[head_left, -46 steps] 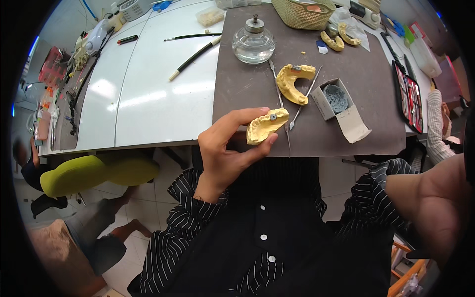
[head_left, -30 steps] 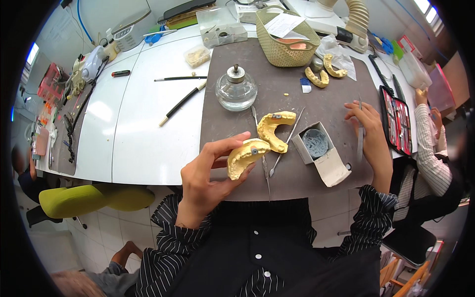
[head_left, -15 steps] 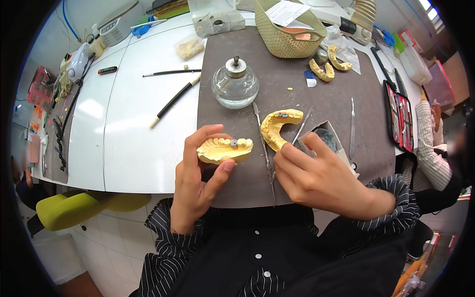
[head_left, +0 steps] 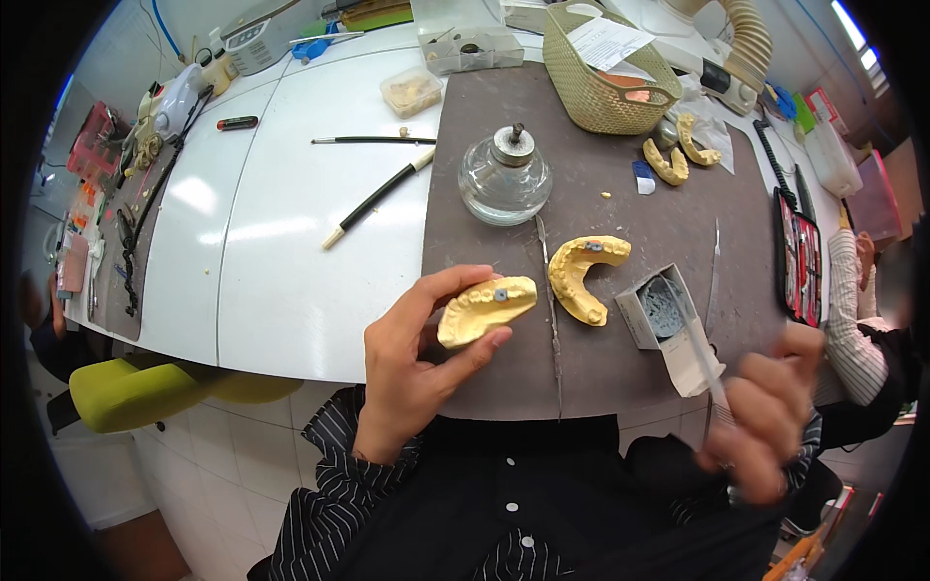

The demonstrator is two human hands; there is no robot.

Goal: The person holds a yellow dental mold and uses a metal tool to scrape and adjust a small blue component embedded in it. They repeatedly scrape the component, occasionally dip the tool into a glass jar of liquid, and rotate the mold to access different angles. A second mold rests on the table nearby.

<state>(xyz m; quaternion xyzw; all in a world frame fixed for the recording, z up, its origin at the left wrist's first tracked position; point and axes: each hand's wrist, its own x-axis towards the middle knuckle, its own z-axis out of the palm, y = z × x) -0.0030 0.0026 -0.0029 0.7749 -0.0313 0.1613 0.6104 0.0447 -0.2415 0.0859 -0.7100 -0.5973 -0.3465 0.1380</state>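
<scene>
My left hand (head_left: 402,363) grips a yellow dental cast (head_left: 475,320) between thumb and fingers, its tooth row turned up and one tooth covered in grey-blue material. Out to the right, my right hand (head_left: 770,412) is closed and smeared by motion. A slim metal instrument (head_left: 705,356) sticks out of it, its blurred tip pointing toward an open white box (head_left: 693,363) that holds a grey-blue waxy mass (head_left: 662,308). Between the hands, a second yellow cast (head_left: 572,276) lies on the mat, also with a grey-blue patch on its teeth. A long metal carver (head_left: 552,329) rests beside it.
A glass spirit burner (head_left: 504,184) stands beyond the casts. Farther back are a woven basket (head_left: 610,97) and two more casts (head_left: 666,163). Another metal instrument (head_left: 715,276) lies right of the box, near a red tool case (head_left: 799,257). A black-handled tool (head_left: 378,198) lies left.
My right hand has left the second cast and moved right, now holding the instrument that lay between that cast and the box. The left hand has tilted its cast. The view has shifted slightly.
</scene>
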